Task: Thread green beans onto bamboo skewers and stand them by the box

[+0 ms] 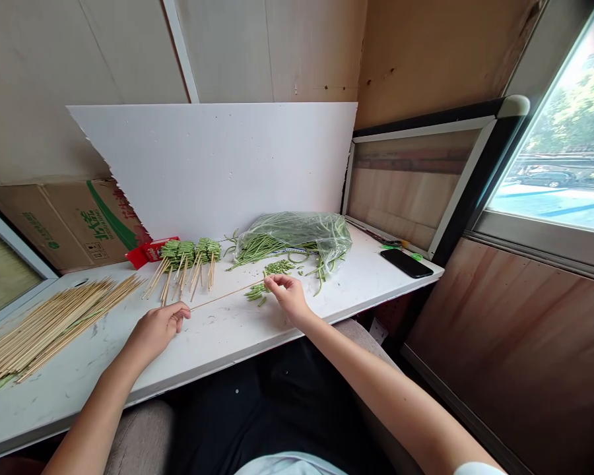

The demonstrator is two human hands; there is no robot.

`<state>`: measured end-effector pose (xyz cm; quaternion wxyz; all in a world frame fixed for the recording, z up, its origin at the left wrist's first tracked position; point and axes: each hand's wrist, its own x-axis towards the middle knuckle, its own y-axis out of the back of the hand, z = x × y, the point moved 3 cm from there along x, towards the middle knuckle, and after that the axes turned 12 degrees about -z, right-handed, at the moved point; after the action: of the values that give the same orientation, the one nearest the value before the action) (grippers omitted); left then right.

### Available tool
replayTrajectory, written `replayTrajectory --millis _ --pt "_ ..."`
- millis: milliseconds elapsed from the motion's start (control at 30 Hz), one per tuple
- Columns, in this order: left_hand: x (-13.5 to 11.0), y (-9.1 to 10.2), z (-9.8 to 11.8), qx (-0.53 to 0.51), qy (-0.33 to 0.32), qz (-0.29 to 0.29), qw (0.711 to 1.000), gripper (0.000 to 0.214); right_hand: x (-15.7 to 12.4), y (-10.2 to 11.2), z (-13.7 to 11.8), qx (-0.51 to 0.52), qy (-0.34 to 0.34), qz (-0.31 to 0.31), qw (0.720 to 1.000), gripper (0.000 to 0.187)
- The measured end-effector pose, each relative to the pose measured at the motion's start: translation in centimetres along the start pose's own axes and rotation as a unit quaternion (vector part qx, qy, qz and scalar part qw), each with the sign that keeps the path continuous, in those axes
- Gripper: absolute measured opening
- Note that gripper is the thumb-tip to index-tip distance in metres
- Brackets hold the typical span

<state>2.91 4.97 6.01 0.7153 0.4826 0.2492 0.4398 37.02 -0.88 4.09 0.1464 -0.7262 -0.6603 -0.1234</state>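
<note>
A thin wooden skewer (pixel 226 294) stretches between my two hands above the white table. My left hand (pixel 159 326) is closed around its left end. At the other end, my right hand (pixel 286 293) pinches near the tip; whether a bean piece sits in those fingers is too small to tell. Just beside the right hand lies a small pile of cut green bean pieces (pixel 278 266), partly hidden by the fingers. Farther back, several finished-looking skewers of bean pieces (pixel 191 251) lie side by side, their bare sticks pointing toward me.
A large bundle of bare skewers (pixel 44 323) covers the table's left side. Long green beans fill a clear plastic bag (pixel 297 234) at the back. A black phone (pixel 406 262) lies near the right edge. Behind stand a white board (pixel 218 165) and a cardboard box (pixel 64 224).
</note>
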Motion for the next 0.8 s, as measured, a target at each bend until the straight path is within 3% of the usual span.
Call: replayTrajectory --millis 133,300,433,800 --pt "0.1 0.1 0.0 -0.067 -0.007 0.046 0.997 0.033 0.3 0.4 0.1 0.014 -0.023 0.032 0.999 0.042" --pt "0.0 0.2 0.8 -0.045 -0.035 0.087 0.995 0.028 0.5 0.9 0.5 0.030 -0.075 0.050 0.995 0.049" --pt "0.0 0.1 1.1 -0.029 -0.065 0.103 0.992 0.028 0.5 1.1 0.9 0.034 -0.076 0.056 0.995 0.052" --pt "-0.1 -0.6 0.6 0.043 0.001 0.061 0.997 0.031 -0.1 0.0 1.2 0.006 -0.047 0.000 0.999 0.054"
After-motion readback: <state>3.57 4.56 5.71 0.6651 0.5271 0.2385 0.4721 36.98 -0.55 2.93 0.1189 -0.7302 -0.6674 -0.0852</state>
